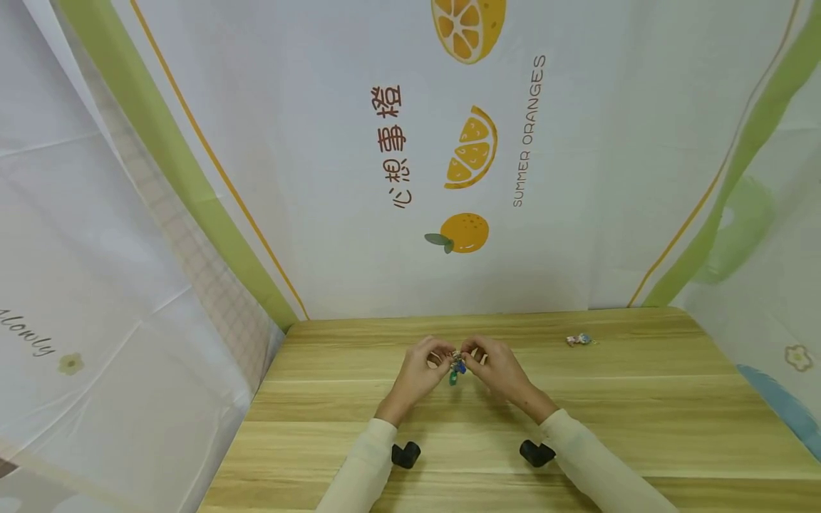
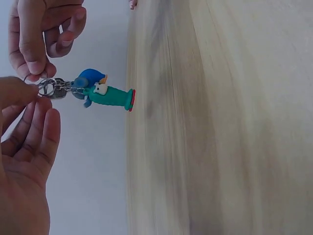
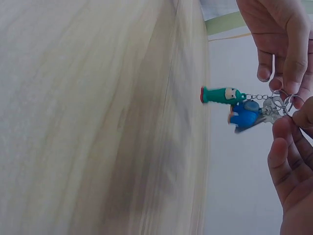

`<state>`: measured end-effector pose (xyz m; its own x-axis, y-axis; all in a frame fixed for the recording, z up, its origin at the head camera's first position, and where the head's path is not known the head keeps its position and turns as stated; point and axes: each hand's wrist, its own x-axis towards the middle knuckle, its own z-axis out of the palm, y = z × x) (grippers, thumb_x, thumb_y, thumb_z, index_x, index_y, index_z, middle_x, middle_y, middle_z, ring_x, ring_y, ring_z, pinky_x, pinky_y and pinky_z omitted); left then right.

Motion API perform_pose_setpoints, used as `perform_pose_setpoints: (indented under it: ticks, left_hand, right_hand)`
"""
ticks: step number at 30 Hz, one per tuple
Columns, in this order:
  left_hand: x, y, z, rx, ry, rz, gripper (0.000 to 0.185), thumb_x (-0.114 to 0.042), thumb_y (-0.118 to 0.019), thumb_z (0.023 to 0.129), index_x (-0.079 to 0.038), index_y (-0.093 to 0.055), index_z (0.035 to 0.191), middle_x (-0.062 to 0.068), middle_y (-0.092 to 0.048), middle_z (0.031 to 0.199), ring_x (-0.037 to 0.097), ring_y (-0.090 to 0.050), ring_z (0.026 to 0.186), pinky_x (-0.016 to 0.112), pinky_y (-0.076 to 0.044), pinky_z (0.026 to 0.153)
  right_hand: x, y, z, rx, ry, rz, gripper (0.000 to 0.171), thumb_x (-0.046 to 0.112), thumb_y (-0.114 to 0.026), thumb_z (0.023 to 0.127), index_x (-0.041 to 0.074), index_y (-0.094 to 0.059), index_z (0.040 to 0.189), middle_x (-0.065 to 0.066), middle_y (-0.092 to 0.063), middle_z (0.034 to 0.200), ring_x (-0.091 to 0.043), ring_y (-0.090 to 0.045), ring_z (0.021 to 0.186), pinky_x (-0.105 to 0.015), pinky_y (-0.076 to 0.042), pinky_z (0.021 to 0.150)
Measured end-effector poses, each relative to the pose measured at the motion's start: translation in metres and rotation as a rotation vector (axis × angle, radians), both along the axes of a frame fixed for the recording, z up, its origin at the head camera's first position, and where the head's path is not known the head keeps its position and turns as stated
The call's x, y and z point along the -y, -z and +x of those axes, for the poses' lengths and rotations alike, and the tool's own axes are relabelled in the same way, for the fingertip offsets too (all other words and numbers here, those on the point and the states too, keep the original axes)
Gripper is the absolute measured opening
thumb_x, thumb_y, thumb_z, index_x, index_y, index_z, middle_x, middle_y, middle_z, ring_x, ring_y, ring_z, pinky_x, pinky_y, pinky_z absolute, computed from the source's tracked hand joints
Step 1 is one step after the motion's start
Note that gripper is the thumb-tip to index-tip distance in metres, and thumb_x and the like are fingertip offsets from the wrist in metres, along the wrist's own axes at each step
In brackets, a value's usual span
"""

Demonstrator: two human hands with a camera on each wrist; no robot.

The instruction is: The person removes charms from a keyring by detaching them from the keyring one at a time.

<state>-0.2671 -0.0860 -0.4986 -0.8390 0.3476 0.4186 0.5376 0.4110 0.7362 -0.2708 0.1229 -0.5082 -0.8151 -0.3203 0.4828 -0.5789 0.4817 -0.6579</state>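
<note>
Close together above the wooden table, both hands work on one keyring. Thumb and fingertips of my left hand pinch its metal rings from the left. From the other side my right hand pinches the rings too, its thumb and index finger at the wire. Off short chains hang a green figure with a white face and red base, and a blue figure. Grey metal, seemingly a key, shows beside them. Fingertips partly hide the rings.
A small pink and blue trinket with a metal ring lies at the table's back right. Black angled pieces show beside both forearms. A white printed curtain hangs behind the table, with more cloth along both sides.
</note>
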Motion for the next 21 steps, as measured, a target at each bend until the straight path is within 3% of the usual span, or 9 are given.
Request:
perform_pose_setpoints:
  ticks: [7,14,21]
  left_hand:
    - [0.0009,0.0007,0.0001,-0.047,0.024,-0.014,0.018,0.005,-0.069,0.100,-0.003,-0.074,0.116,0.012,-0.073,0.111,0.024,-0.071,0.098,0.039,-0.063,0.084]
    - [0.0009,0.0003,0.0010,-0.090,0.001,-0.002,0.017,0.003,-0.068,0.101,-0.003,-0.076,0.115,0.010,-0.073,0.110,0.023,-0.072,0.096,0.040,-0.064,0.085]
    - [0.0015,-0.0008,0.0014,-0.101,-0.017,0.023,0.018,0.002,-0.070,0.100,-0.005,-0.076,0.116,0.010,-0.072,0.108,0.023,-0.073,0.095,0.029,-0.062,0.087]
  right_hand:
    - [0.0005,-0.0012,-0.0007,-0.005,-0.032,-0.018,0.009,0.007,-0.072,0.102,0.011,-0.071,0.110,-0.005,-0.074,0.095,-0.003,-0.064,0.070,-0.022,-0.054,0.059]
    - [0.0032,-0.0033,0.0000,-0.063,-0.040,0.022,0.015,-0.002,-0.069,0.101,0.013,-0.072,0.102,-0.005,-0.074,0.097,-0.006,-0.063,0.068,-0.023,-0.055,0.059]
    - [0.0081,-0.0053,0.0048,-0.107,-0.003,0.083,0.020,0.001,-0.082,0.092,0.012,-0.072,0.106,-0.003,-0.072,0.103,-0.009,-0.064,0.073,-0.024,-0.055,0.065]
